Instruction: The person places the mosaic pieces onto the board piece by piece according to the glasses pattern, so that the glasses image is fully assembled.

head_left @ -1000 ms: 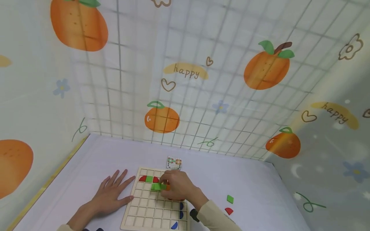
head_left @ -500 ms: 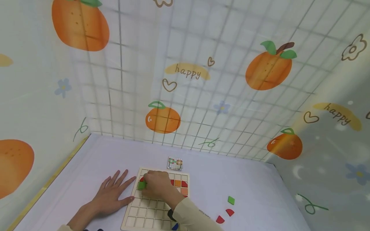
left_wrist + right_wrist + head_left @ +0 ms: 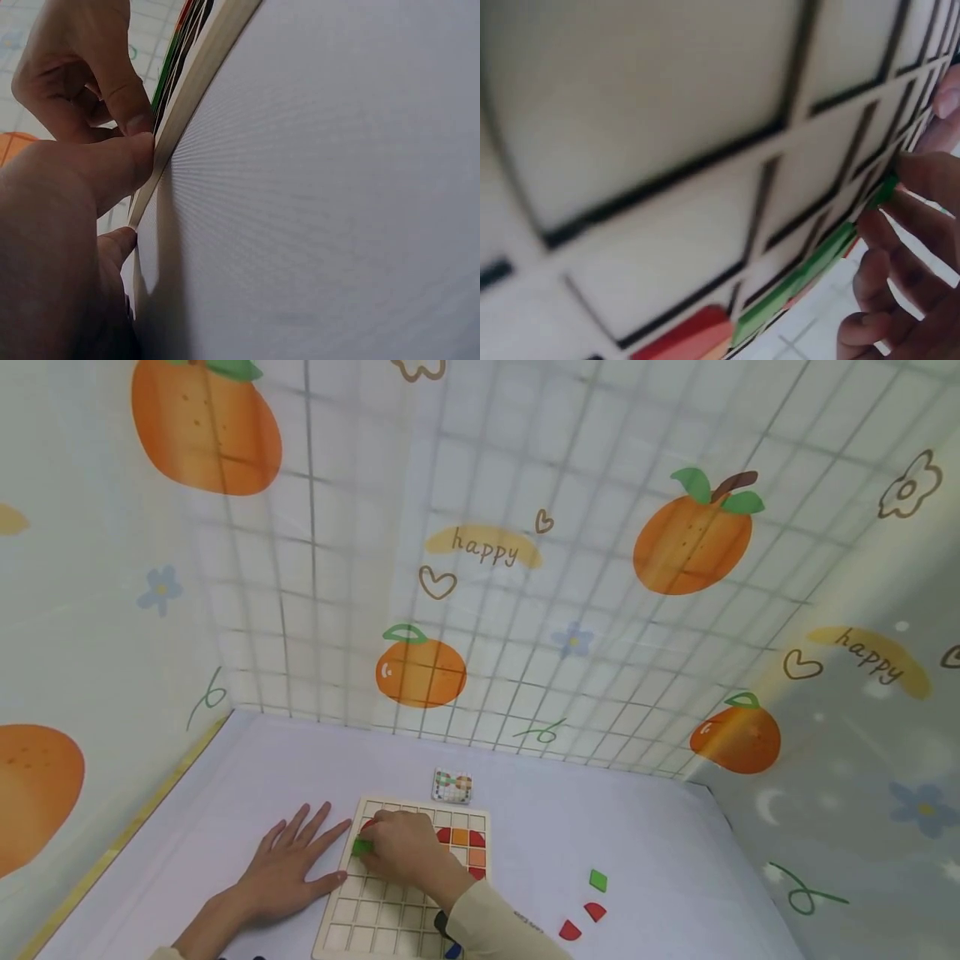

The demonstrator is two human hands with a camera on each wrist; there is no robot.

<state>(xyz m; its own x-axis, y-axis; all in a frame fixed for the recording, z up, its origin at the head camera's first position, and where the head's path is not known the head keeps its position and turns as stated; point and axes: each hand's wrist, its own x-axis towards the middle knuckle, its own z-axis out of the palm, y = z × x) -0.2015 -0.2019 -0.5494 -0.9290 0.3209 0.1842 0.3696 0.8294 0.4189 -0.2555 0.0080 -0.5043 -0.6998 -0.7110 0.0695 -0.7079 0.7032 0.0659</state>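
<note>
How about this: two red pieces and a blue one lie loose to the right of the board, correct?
Not quite: the head view shows a green piece, not a blue one, with the two red pieces loose to the right of the board.

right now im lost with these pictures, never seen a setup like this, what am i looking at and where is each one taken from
This is bare-handed work, no machine. The wide view is filmed from the head, the two close ones from each wrist. On the white table lies a grid board with colored pieces; a small pattern card lies beyond it, and a loose green piece and two red pieces to its right. The left hand touches the board's edge; the right hand pinches a green tile.
</note>
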